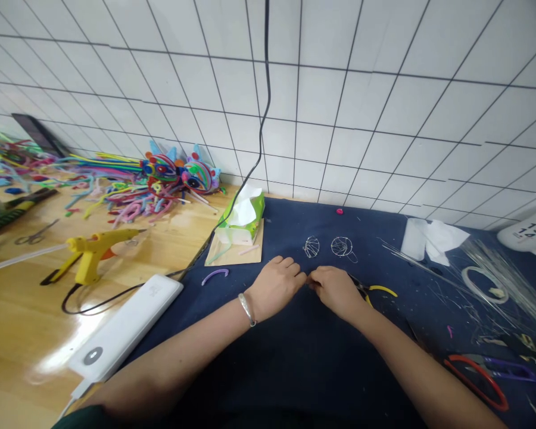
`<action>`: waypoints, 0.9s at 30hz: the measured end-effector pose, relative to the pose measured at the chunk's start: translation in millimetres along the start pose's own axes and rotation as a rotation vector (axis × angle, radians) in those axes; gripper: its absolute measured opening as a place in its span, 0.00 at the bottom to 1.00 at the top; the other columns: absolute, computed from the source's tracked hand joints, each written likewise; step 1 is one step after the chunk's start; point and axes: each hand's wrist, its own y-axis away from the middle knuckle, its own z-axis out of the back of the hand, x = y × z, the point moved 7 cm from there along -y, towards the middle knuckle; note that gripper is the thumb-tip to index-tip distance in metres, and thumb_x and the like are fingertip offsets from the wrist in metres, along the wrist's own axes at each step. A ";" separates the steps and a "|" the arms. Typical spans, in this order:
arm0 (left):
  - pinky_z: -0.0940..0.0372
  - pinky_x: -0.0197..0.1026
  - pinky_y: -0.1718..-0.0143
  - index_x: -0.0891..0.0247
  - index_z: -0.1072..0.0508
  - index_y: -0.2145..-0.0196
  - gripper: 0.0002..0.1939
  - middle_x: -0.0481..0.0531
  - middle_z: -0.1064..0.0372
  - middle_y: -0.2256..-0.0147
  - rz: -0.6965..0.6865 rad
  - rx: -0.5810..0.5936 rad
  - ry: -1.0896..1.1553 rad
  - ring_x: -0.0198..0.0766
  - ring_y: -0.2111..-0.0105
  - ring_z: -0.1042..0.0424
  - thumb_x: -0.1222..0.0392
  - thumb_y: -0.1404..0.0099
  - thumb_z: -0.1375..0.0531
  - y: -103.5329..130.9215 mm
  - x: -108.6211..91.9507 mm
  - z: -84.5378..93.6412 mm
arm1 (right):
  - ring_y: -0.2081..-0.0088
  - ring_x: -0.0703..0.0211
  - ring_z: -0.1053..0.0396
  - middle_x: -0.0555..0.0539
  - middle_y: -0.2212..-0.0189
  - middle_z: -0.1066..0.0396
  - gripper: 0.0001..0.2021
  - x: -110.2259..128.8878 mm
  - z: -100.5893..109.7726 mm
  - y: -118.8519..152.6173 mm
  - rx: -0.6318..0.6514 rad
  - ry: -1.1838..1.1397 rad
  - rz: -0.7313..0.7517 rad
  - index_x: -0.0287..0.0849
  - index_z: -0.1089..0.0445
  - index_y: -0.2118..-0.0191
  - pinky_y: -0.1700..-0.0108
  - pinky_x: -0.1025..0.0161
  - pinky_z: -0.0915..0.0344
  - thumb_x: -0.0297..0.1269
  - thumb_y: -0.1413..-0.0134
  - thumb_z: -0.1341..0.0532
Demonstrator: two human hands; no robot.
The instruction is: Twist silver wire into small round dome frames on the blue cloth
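Observation:
Above the dark blue cloth [290, 238], my left hand [277, 287] and my right hand [335, 290] meet at the fingertips. Both have curled, closed fingers, and whatever is pinched between them is too small or hidden to make out. Just beyond the hands lie two round wire frames: a smaller wire frame [311, 246] on the left and a larger wire frame [342, 246] with a thin loop on the right. Partly behind my right hand rest yellow-handled pliers [382, 289]. A short purple pipe cleaner [215, 274] is left of my left hand.
On the left are a white power bank [129, 328], a yellow glue gun [92, 253], scissors [36, 232] and heaped pipe cleaners [138, 202]. A tissue pack [243, 220] stands behind. Rightward lie wire strands [509, 280], a wire coil [471, 285], red-handled scissors [477, 378] and a mug [524, 232].

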 end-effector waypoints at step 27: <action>0.46 0.32 0.74 0.68 0.31 0.72 0.09 0.48 0.36 0.76 0.587 -0.198 1.605 0.28 0.77 0.41 0.58 0.47 0.40 3.8 32.5 -46.1 | 0.74 0.65 0.32 0.49 0.76 0.30 0.12 -26.7 -10.9 1.3 0.019 -1.368 -0.378 0.38 0.31 0.68 0.69 0.66 0.34 0.39 0.61 0.35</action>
